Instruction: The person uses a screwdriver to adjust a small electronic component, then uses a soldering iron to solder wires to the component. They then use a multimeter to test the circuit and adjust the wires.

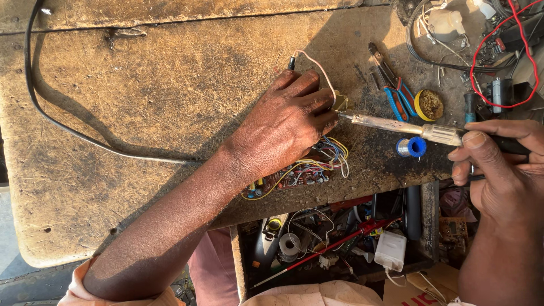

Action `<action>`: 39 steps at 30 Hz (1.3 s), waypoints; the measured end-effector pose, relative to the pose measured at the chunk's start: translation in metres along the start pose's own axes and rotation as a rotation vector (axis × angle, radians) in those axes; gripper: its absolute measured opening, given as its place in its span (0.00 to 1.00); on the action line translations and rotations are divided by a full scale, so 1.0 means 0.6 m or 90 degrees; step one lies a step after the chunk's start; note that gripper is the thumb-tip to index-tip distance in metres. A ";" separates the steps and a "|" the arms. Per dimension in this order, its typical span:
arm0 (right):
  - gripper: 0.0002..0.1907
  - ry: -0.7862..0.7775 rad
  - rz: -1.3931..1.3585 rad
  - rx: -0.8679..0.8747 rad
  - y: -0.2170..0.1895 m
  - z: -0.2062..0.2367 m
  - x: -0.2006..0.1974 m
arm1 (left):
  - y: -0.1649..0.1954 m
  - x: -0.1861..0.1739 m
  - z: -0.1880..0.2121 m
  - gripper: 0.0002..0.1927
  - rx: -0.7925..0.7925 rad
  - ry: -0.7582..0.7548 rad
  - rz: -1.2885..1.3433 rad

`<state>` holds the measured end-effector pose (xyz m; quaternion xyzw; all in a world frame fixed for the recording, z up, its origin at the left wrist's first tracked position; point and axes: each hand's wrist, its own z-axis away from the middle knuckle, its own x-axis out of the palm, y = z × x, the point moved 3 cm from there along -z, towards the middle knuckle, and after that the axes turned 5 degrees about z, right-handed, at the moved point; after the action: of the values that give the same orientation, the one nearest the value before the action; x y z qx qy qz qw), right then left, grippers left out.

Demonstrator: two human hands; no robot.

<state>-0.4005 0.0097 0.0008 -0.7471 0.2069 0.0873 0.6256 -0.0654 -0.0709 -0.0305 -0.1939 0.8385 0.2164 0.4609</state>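
1. The left hand [289, 122] lay flat, fingers closed down on a small yellowish part [341, 102] at the far edge of a circuit board [300, 175], pinning it to the worn wooden workbench [141, 113].
2. The right hand [498, 164] was closed around the dark handle of a soldering iron [396, 126], its tip touching the part.
3. The board looked light, stiff and fragile, trailing loose coloured wires [334, 153]; its bare edges seemed the safest hold.
4. The iron was probably hot along its metal shaft, so only the handle was fit to grasp.
5. A blue solder spool [412, 147], blue-handled pliers [391, 85] and a round yellow tin [429, 105] lay just beyond the iron.
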 end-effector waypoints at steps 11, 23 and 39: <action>0.05 0.012 -0.002 -0.008 -0.001 0.001 -0.005 | 0.002 0.006 -0.008 0.14 -0.003 0.026 0.055; 0.05 -0.003 -0.031 -0.017 -0.010 0.000 0.008 | 0.003 0.001 -0.010 0.11 -0.010 0.021 0.073; 0.06 -0.015 -0.019 -0.023 0.000 -0.006 0.006 | -0.003 0.010 -0.008 0.16 -0.026 0.014 0.056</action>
<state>-0.3980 0.0055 0.0001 -0.7602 0.1866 0.0903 0.6157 -0.0705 -0.0759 -0.0338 -0.1681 0.8467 0.2514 0.4378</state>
